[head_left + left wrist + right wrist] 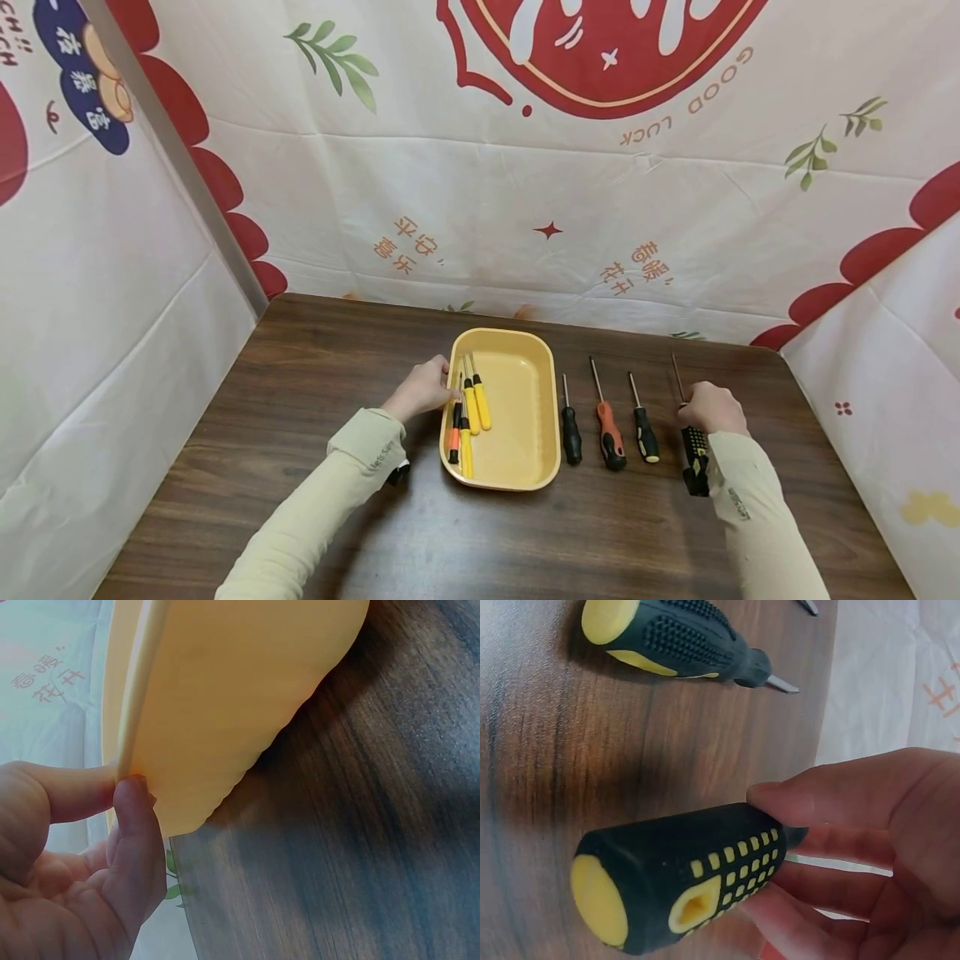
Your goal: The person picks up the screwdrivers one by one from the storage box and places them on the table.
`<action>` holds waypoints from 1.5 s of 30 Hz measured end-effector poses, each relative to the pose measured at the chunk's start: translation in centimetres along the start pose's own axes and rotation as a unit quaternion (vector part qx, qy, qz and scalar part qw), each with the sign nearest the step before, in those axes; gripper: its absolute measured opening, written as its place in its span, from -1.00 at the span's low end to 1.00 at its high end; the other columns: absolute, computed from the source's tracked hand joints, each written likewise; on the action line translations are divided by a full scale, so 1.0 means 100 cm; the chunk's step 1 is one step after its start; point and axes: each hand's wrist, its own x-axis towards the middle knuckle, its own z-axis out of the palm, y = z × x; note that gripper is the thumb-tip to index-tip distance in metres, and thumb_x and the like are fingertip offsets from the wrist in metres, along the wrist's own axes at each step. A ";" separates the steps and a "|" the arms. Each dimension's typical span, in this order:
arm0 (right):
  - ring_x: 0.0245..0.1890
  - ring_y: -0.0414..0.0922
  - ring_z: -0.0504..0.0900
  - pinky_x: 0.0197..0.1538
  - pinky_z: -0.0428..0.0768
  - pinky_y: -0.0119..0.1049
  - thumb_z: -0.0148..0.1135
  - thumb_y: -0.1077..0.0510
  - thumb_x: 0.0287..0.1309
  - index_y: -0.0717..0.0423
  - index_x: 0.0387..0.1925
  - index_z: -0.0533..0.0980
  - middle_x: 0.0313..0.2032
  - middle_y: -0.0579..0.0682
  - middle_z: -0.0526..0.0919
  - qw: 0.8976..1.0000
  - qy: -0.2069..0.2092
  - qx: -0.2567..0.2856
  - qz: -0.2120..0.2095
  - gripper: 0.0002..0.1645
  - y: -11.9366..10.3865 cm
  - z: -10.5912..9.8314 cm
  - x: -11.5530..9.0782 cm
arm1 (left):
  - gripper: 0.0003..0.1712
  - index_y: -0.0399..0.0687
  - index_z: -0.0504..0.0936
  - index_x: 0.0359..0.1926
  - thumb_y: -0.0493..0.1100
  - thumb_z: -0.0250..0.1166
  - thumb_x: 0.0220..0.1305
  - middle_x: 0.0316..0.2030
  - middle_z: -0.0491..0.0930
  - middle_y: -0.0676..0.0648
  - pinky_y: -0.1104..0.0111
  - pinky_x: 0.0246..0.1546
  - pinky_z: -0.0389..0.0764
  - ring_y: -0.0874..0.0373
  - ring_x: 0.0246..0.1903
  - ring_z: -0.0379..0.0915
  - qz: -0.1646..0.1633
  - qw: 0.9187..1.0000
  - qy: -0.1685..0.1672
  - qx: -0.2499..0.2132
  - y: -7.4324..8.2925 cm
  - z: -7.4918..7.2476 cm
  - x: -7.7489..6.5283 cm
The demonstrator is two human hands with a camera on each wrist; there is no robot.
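Note:
My left hand (pixel 423 387) pinches the left rim of a yellow plastic tray (pixel 557 417) between thumb and fingers. In the left wrist view the hand (pixel 82 877) grips the edge of the tray wall (pixel 225 697). Inside the tray, along its left side, lie several small screwdrivers (pixel 482 408), yellow-handled ones and a red-and-black one. To the right, my right hand (pixel 716 408) holds a large screwdriver (pixel 682 877) with a black handle dotted yellow, thumb and fingers round the handle near the shaft. Its shaft (pixel 677 375) points toward the back of the table.
Between the tray and my right hand lie a black screwdriver (pixel 572 437), a red-and-black screwdriver (pixel 611 433) and a black-and-yellow screwdriver (pixel 646 437), side by side. Everything is on a dark wooden table (pixel 315 358). A printed white cloth (pixel 480 183) hangs behind its back edge.

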 end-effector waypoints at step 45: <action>-0.53 0.07 0.44 -0.54 0.40 -0.12 0.15 0.25 -0.33 0.24 -0.49 0.48 -0.47 0.23 0.53 0.999 0.034 0.016 0.002 -0.80 0.010 0.029 0.016 | -0.61 -0.23 0.37 -0.16 -0.18 0.33 0.05 -0.43 0.49 -0.10 0.39 -0.47 0.42 0.13 -0.48 0.40 -0.004 1.000 -0.005 0.009 0.001 -0.001 0.000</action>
